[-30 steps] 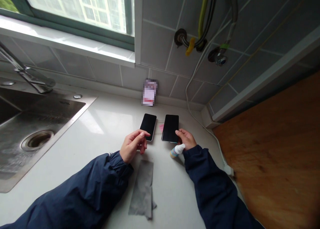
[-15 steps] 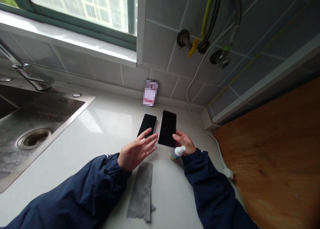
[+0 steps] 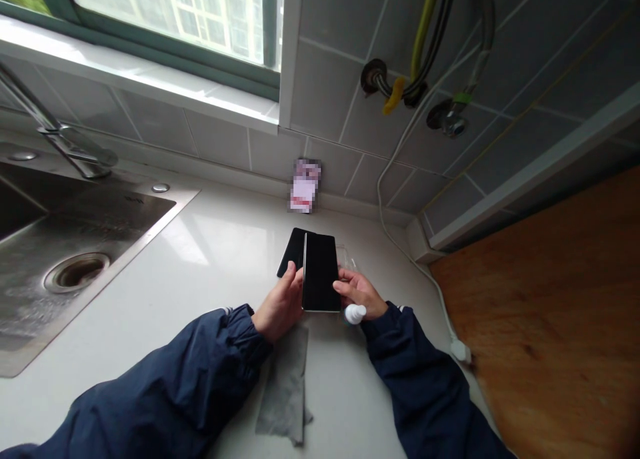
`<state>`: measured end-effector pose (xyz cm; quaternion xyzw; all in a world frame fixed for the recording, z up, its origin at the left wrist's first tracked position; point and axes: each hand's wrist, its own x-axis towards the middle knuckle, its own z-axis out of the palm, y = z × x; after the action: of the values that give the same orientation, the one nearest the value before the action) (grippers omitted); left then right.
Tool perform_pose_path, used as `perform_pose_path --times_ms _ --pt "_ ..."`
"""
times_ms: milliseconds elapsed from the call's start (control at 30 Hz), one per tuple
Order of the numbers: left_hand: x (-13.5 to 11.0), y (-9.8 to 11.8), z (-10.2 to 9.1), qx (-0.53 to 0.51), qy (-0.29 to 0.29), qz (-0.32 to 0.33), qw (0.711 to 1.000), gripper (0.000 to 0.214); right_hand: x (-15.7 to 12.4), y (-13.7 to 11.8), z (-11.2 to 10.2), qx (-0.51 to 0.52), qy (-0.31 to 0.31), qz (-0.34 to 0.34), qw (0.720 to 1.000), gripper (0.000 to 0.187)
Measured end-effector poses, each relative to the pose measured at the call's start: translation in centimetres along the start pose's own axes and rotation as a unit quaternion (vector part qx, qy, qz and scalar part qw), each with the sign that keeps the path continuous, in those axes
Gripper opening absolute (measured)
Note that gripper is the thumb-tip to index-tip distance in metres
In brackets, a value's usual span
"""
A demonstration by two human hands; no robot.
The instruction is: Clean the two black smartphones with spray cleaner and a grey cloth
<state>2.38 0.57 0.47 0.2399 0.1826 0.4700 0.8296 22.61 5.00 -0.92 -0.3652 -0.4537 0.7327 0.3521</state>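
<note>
I hold a black phone (image 3: 321, 271) screen-up above the white counter, gripped on both sides. My left hand (image 3: 281, 305) closes on its left edge, and my right hand (image 3: 357, 292) closes on its lower right edge. A second black phone (image 3: 291, 253) lies flat on the counter behind, partly covered by the held one. A small white-capped bottle (image 3: 354, 314) sits just under my right hand. A grey cloth (image 3: 287, 383) lies on the counter below my left wrist.
A steel sink (image 3: 65, 252) with a faucet (image 3: 75, 149) fills the left side. A small blurred card (image 3: 305, 185) leans on the tiled wall. A white cable (image 3: 400, 245) runs along the counter's right edge, beside a wooden floor (image 3: 560, 312).
My right hand lifted the right phone off the counter and brought it left and nearer. My left hand let go of the other phone, opened, then closed on the lifted phone's left edge.
</note>
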Motion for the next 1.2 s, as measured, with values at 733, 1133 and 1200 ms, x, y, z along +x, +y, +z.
perform_pose_path --times_ms 733,1133,1200 --pt "-0.6 2.2 -1.2 -0.101 0.122 -0.007 0.987 0.074 -8.4 -3.6 4.7 -0.435 -0.167 -0.253 0.848 0.044" --pt "-0.8 2.3 -0.9 -0.087 0.116 -0.012 0.989 0.070 -7.5 -0.1 3.6 -0.554 -0.152 -0.255 0.778 0.029" --pt "-0.9 2.4 -1.0 -0.087 0.116 -0.012 0.989 0.070 -7.1 -0.6 3.2 -0.454 -0.148 -0.243 0.844 0.031"
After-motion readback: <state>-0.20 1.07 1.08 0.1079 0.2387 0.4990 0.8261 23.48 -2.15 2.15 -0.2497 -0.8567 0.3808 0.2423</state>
